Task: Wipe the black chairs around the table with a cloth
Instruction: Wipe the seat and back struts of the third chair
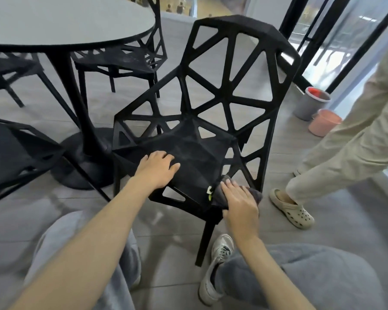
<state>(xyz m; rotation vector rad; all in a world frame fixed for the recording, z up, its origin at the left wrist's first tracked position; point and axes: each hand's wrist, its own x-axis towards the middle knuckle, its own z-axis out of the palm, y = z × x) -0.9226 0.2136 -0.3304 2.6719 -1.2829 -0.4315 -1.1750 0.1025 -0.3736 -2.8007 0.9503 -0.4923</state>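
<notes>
One head-worn wide-angle view looks forward and down, close over a black chair (197, 121).

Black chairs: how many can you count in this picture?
4: one being wiped, one behind it past the table, one far left, one near left. More may be hidden.

I count four black chairs: the one in front of me (213, 104), one at my left (20, 153), one under the table's far side (126, 59), and one at the left edge (7, 70). There is one round table (61, 23) and one grey cloth (251, 194). Two buckets stand by the glass, one grey (309, 106) and one pink (323, 125). Possibly a fifth chair back shows behind the table, though it may belong to the far chair.
</notes>
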